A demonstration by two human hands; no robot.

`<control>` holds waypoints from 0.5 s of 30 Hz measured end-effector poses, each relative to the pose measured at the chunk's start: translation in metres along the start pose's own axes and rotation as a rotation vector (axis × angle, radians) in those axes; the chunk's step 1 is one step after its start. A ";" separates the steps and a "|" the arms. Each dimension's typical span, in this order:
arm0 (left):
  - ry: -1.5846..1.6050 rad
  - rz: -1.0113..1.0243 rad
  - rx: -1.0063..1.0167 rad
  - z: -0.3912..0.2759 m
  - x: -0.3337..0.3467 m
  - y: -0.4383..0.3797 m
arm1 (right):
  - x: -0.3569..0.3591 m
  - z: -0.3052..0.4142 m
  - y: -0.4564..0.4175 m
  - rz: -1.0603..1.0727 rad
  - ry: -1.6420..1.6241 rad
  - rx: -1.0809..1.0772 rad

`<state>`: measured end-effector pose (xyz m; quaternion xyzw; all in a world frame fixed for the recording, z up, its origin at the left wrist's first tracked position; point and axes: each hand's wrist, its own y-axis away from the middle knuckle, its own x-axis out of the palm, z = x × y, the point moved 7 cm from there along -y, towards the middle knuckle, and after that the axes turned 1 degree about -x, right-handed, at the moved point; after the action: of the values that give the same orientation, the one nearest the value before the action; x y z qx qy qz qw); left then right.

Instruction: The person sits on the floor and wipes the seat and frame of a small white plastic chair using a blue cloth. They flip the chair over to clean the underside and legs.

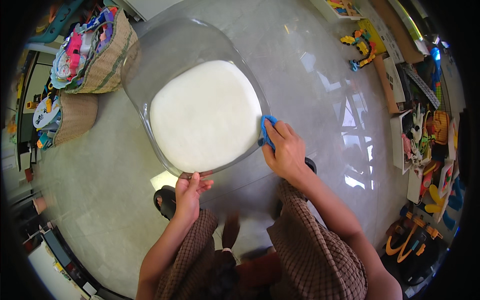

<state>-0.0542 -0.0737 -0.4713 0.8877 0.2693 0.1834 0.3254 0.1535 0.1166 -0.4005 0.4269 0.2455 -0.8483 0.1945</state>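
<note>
A clear plastic chair (176, 48) with a round-cornered white seat cushion (206, 116) stands on the floor before me. My left hand (190, 191) grips the near edge of its transparent seat, thumb on top and fingers below. At the right edge of the seat, my right hand (285, 146) holds a bunched blue cloth (269, 131) against the rim. Part of the cloth is hidden under my fingers. The chair's legs are not plainly seen.
Two woven baskets (108, 56) of toys stand at the left. Along the right are a white toy bin (399, 142), cardboard (388, 86) and toy vehicles (362, 47). Black slippers (165, 200) are on my feet, on the grey tiled floor (112, 180).
</note>
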 end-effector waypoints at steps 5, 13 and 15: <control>0.000 0.029 0.011 -0.005 -0.005 -0.003 | 0.001 -0.006 -0.027 0.065 -0.018 0.000; -0.203 -0.390 0.506 -0.076 -0.051 0.010 | 0.019 0.022 0.004 0.066 -0.214 0.008; -0.376 -0.504 0.750 -0.124 -0.039 0.029 | 0.031 0.024 0.014 0.158 -0.307 0.062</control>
<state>-0.1365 -0.0560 -0.3677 0.8686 0.4600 -0.1740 0.0607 0.1284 0.0880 -0.4172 0.3160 0.1524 -0.8927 0.2829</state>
